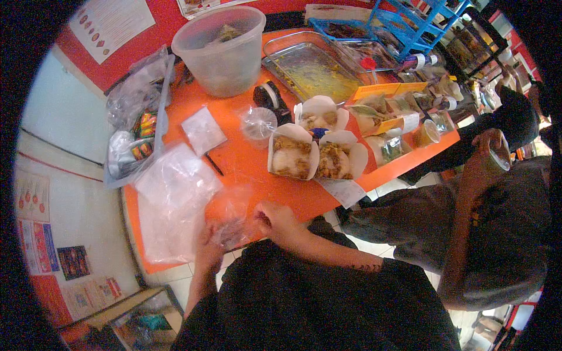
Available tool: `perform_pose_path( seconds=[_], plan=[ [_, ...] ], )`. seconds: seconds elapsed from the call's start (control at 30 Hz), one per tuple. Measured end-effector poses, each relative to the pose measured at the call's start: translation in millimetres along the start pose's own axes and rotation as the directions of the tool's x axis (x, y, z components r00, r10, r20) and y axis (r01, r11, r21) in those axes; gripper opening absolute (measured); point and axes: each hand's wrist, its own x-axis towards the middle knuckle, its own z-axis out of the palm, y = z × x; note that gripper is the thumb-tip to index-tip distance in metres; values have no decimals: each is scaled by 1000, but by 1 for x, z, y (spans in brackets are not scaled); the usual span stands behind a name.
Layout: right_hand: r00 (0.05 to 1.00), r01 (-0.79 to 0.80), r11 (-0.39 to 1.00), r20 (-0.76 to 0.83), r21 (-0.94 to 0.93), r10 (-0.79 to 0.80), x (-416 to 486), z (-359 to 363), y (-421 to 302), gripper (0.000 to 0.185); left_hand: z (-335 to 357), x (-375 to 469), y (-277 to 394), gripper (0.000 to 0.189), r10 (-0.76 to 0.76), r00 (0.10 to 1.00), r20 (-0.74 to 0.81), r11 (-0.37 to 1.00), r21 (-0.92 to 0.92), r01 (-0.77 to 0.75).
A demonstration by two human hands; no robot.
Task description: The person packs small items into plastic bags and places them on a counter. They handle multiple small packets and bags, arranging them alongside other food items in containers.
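Note:
Between my hands, low over the front edge of the orange table [237, 140], is a clear plastic bag [232, 228], blurred. My left hand [210, 237] grips its left side. My right hand [274, 219] is at its right side with curled fingers; whether they hold the film is unclear. A stack of clear plastic bags [169, 219] lies left of my hands. Farther back stand open white paper boxes [293, 151] with rice and browned food. A receipt-like slip [344, 191] lies partly under them. A white square packet [204, 130] and a black pen-like stick [214, 164] lie behind the bags.
At the left is a plastic bin [164, 109] with packets. A large translucent tub [219, 57] and a metal tray [314, 66] stand at the back. Orange-edged compartments [386, 127] hold small bags. A co-worker [439, 219] stands close at the right, one hand holding a cup [498, 153].

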Motion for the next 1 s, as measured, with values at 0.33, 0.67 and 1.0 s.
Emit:
perform_pose_path(
  seconds=[0.33,0.67,1.0],
  plan=[
    [936,274,961,-219,-40,-276,7,1,-11,20,-6,11,-3,23,581,796,-171,709,587,-391],
    [993,112,972,49,-208,-104,2,-11,8,27,-8,2,15,28,227,955,-191,750,660,-47],
    [955,289,943,124,-167,-271,6,-31,-38,15,6,3,3,14,766,628,142,253,831,-496]
  ],
)
